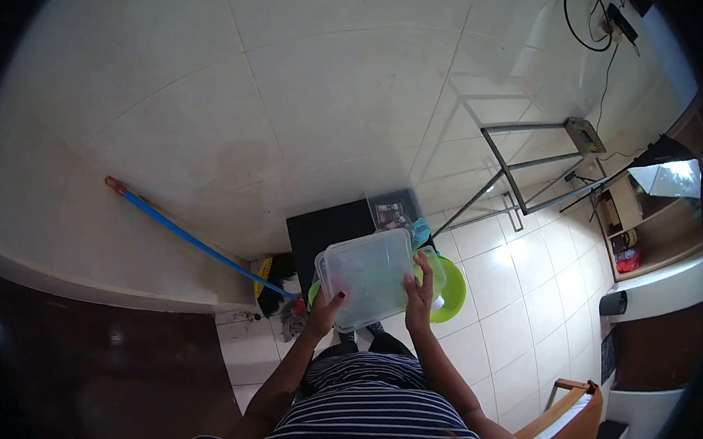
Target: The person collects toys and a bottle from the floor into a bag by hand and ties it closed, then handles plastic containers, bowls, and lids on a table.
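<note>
Between my two hands is a translucent plastic storage container [368,278] with a flat, pale lid-like top, held in front of my body. My left hand [323,313] grips its left edge, thumb on top and fingers underneath, mostly hidden. On the opposite edge my right hand [419,294] has its thumb pressed to the side and its fingers partly bent around it. Green shows beside my left hand under the container. A bright green basin [451,292] sits beyond my right hand, with a clear plastic piece [431,269] near its rim.
Behind the container stands a black surface [330,227] with a clear box [395,209] of small items. A blue-handled pole [198,242] leans at the left wall. To the right are a metal frame [504,168], wooden shelves [647,240] and an orange-brown chair [565,419].
</note>
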{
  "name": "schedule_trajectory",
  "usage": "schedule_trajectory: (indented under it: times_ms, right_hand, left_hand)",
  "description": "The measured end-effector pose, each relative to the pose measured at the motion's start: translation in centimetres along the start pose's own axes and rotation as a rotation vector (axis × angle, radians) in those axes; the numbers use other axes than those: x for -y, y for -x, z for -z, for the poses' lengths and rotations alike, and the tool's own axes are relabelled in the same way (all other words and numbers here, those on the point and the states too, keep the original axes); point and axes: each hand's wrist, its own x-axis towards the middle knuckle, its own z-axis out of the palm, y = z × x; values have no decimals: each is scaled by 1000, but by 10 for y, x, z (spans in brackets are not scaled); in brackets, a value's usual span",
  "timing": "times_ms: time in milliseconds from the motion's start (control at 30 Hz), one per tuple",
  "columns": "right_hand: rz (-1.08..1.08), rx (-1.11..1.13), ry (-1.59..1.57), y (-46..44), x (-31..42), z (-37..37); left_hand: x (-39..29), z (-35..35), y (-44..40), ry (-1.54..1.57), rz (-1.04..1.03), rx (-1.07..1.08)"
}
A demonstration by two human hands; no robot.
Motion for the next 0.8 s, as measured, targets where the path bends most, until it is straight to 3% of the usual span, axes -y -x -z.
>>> schedule_trajectory:
  times_ms: [100,200,267,300,333,467,533,600,633,800]
  right_hand:
    - [-140,67,-139,2,-3,-1]
    - [-78,158,-87,0,-9,-1]
    - [-276,190,0,0,-13,6]
    - [-350,159,67,0,-14,7]
    - [-295,159,71,2,-16,5]
    - [-313,292,47,6,-26,14]
    - [-215,306,101,5,-29,15]
    - [-215,262,49,4,-23,20]
    - [-234,246,-1,5,-17,20]
    - [-185,61,-6,7,10,27]
  left_hand:
    - [-4,5,-1,2,-41,-58]
    - [7,29,2,-82,-50,-88]
    - [-1,21,2,-112,-68,-132]
    - [11,34,0,-242,-74,-57]
    - [17,33,2,-134,-112,-76]
    - [-18,19,11,-115,-95,-17]
    - [-7,27,7,-191,-107,66]
    - [-9,25,5,-190,-21,22]
    - [-11,23,1,-221,-109,105]
    - [-26,7,-4,-344,-64,144]
